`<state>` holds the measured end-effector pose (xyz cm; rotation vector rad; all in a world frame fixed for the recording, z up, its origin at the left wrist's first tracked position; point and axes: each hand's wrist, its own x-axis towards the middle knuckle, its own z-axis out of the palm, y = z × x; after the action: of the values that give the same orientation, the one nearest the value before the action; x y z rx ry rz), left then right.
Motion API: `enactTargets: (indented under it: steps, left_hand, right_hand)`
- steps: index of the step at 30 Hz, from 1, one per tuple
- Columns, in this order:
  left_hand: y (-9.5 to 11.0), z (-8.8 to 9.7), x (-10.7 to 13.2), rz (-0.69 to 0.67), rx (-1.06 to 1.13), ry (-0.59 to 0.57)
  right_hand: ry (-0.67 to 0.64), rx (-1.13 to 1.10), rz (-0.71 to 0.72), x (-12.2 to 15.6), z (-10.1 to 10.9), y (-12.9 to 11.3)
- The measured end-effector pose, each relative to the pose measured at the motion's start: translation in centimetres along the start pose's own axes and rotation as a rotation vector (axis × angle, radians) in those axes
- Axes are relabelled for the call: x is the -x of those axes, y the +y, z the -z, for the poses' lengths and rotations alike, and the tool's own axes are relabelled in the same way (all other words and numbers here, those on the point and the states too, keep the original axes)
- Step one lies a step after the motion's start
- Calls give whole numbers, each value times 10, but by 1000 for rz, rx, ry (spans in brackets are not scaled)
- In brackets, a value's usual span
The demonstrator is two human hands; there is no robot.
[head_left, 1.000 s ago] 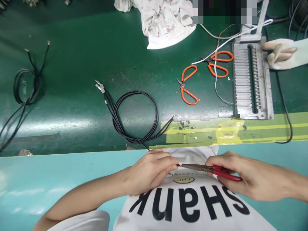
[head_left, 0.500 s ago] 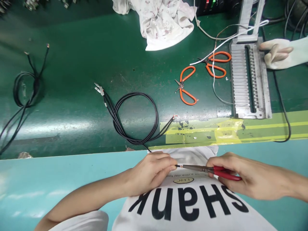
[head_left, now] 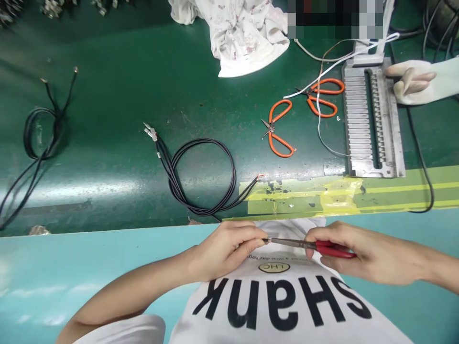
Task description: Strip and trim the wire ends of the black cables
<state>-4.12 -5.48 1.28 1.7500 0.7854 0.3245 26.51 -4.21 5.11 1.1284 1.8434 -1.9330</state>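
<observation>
Head view: a wire end [head_left: 266, 240] is pinched by the left hand [head_left: 224, 251], and red pliers [head_left: 333, 250] are gripped by the right hand [head_left: 362, 253].

At six o'clock, the needle-nose pliers [head_left: 308, 246] are seen as dull steel with glossy red plastic grips, and the black cable [head_left: 201, 209] is sheathed in smooth plastic. At twelve o'clock, the crumpled rag [head_left: 244, 43] appears to be soft cloth; the bench mat [head_left: 107, 157] is glossy.

The green desk [head_left: 114, 81] carried coiled black cables [head_left: 234, 172] mid-surface, orange-handled scissors [head_left: 275, 144] right of them, a slotted metal jig [head_left: 355, 119] near the right edge, and a crumpled white cloth [head_left: 244, 43] at the far edge.
</observation>
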Motion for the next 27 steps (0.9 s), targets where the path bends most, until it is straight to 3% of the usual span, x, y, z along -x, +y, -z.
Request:
enactTargets:
  steps: [8, 17, 19, 21, 25, 27]
  left_hand:
    - [4, 0, -8, 107, 38, 80]
    - [4, 1, -13, 191, 100, 114]
    - [3, 1, -13, 227, 158, 153]
    - [2, 1, -15, 264, 225, 209]
    - [1, 1, -24, 289, 393, 331]
    - [2, 1, -31, 283, 481, 366]
  right_hand:
    - [-36, -134, 48, -9, 16, 14]
    - [-13, -61, 81, -11, 25, 15]
    - [74, 27, 87, -7, 25, 15]
    - [249, 181, 106, -7, 27, 17]
    - [664, 695, 164, -25, 32, 25]
    - [759, 880, 153, -40, 35, 30]
